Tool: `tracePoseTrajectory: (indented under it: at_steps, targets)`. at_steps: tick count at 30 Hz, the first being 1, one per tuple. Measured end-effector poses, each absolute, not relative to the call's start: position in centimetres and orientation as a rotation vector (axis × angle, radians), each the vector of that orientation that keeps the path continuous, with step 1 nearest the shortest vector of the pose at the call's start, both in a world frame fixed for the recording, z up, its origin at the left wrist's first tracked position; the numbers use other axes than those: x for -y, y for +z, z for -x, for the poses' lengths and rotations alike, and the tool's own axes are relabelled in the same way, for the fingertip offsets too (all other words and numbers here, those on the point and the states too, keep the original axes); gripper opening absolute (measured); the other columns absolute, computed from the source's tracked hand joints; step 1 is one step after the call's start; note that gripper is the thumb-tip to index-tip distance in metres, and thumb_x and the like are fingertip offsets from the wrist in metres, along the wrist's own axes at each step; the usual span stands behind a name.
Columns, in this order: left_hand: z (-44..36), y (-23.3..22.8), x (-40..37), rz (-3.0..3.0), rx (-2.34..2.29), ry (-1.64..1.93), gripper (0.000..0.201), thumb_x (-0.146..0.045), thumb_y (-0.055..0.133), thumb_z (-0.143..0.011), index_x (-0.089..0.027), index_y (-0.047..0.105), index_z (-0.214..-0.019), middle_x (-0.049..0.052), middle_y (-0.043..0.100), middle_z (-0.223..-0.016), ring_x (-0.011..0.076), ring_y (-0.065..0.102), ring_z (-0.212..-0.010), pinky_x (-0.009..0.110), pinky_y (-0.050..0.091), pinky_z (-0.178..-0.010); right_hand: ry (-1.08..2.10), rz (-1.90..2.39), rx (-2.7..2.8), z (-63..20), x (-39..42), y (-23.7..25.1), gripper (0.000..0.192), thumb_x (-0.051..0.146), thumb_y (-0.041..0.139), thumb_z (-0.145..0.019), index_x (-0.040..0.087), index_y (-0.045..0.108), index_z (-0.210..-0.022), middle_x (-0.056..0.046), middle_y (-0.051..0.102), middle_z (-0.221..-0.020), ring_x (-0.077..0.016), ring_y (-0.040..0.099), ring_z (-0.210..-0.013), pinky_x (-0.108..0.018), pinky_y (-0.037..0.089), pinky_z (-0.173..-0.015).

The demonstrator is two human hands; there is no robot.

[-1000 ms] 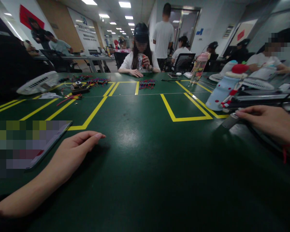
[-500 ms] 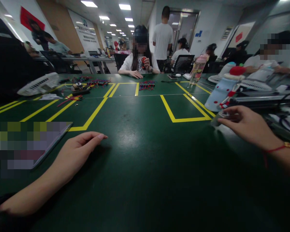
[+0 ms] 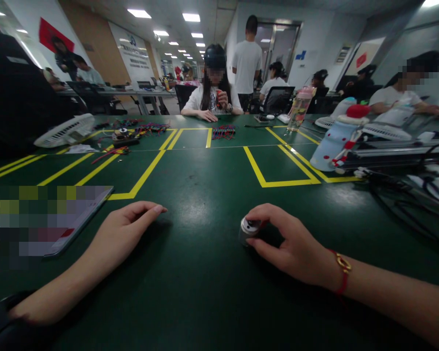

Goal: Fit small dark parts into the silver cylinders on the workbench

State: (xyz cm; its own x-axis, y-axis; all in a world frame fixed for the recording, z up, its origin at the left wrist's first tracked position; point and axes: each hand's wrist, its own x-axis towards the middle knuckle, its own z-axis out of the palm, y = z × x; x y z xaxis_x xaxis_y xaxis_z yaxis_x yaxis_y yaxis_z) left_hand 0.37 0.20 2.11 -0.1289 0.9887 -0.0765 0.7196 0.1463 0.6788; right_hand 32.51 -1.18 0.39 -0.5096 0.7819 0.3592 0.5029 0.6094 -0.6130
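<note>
- Green surface (image 3: pixel 212 292) carries both forearms; the left hand (image 3: pixel 122 234) lies flat at 9 o'clock, palm down, fingers loosely spread, holding nothing.
- Right hand (image 3: pixel 296 246) rests at centre, its grip curled round a small grey cylinder (image 3: pixel 248 229), thumb and fingers closed on its sides; the cylinder stands touching the surface.
- Judging by this, the fetching is done: the cylinder is in front of the person, not yet worked on or let go.
- At 10 o'clock lies a flat tablet (image 3: pixel 76 214); farther off, at 12, a wire bundle (image 3: pixel 223 131).
- One second earlier the right hand was out at 2 o'clock by the blue bottle (image 3: pixel 332 141), touching the cylinder there; it has since drawn it in. The left hand has hardly stirred.
</note>
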Motion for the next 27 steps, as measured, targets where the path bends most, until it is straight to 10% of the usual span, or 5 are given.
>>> tracePoseTrajectory:
  at_steps: [10,27]
  targets:
    - [-10.1,2.9,1.6,-2.218,-1.185,0.702,0.022,-0.029,0.055,-0.091,-0.028,0.066,-0.109,0.002,0.063,-0.102,0.0171,0.060,-0.089,0.029,0.047,-0.075,0.629,1.039,2.154,-32.3,1.6,-0.9,0.052,0.033,0.067,-0.081,0.026,0.043,-0.126,-0.001,0.060,-0.110,-0.0086,0.058,-0.094,-0.023,0.049,-0.084]
    - [-9.7,-0.1,0.5,-2.280,-1.264,0.548,0.009,-0.033,0.071,-0.082,-0.035,0.078,-0.087,-0.001,0.065,-0.090,0.0188,0.059,-0.088,0.031,0.044,-0.076,0.692,1.080,2.141,-32.1,1.8,-0.4,0.038,0.030,0.066,-0.078,0.022,0.053,-0.112,-0.001,0.062,-0.100,-0.0091,0.058,-0.085,-0.023,0.048,-0.073]
